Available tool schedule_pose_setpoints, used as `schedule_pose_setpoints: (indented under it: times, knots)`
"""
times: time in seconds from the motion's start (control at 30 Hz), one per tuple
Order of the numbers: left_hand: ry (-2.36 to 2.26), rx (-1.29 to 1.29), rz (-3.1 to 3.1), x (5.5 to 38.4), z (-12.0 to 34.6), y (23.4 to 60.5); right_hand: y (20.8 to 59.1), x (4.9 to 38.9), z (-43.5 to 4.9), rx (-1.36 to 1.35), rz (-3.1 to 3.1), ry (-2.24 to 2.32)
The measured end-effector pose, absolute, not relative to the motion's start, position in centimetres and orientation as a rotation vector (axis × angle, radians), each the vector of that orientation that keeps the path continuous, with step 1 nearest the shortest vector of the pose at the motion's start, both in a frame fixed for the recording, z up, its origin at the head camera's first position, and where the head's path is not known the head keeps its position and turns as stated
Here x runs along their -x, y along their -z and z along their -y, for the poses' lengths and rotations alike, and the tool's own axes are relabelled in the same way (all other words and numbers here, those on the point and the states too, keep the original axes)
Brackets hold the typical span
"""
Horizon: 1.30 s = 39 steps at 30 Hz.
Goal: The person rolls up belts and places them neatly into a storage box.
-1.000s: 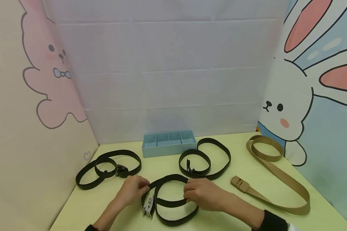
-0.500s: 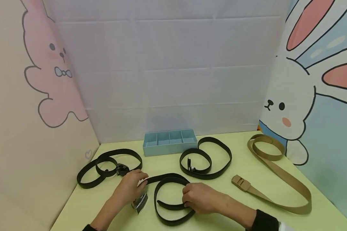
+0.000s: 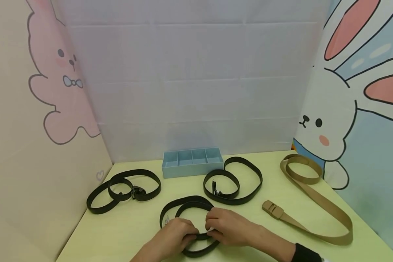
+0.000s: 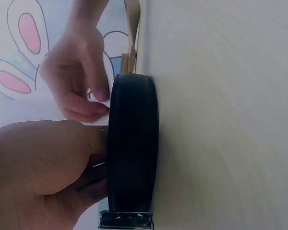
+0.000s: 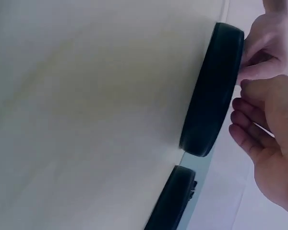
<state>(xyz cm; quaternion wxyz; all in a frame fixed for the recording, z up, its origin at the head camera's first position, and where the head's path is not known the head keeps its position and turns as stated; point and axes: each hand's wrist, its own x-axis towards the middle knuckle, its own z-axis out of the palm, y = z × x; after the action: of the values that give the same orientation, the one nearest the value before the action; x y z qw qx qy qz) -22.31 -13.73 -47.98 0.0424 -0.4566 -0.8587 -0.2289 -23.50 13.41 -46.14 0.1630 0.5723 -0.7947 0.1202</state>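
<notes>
A black belt lies in a loose double coil at the table's front middle. Its silver buckle peeks out behind my left hand, which pinches the inner strand with thumb and fingers. The belt's outer band stands on edge in the left wrist view and hides those fingertips. My right hand is at the coil's right side. In the right wrist view, its loosely bent fingers stand apart from the thumb, tips right at the edge of the band.
Another black belt lies looped at the left. A third one lies behind the coil, beside a blue divided tray at the back wall. A tan webbing belt curves along the right side of the table.
My left hand has moved from the coil's left edge by the buckle, right and toward me, onto the inner strand. My right hand stays at the right side, its fingers now looser.
</notes>
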Motion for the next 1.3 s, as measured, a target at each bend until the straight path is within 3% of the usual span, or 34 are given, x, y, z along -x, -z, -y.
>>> schedule_pose_setpoints:
  times: [0.47, 0.93, 1.3]
  knots:
    - [0.779, 1.417, 2.574, 22.7, 14.7, 49.1, 47.3, 21.4, -13.3, -1.679, 2.112, -0.074]
    - [1.088, 1.275, 2.700, 22.7, 16.6, 49.0, 46.5, 25.4, -20.4, -1.530, 2.298, -0.071]
    - [1.024, 1.361, 2.671, 22.6, 17.1, 48.9, 46.4, 27.4, -25.0, -1.351, 2.428, -0.087]
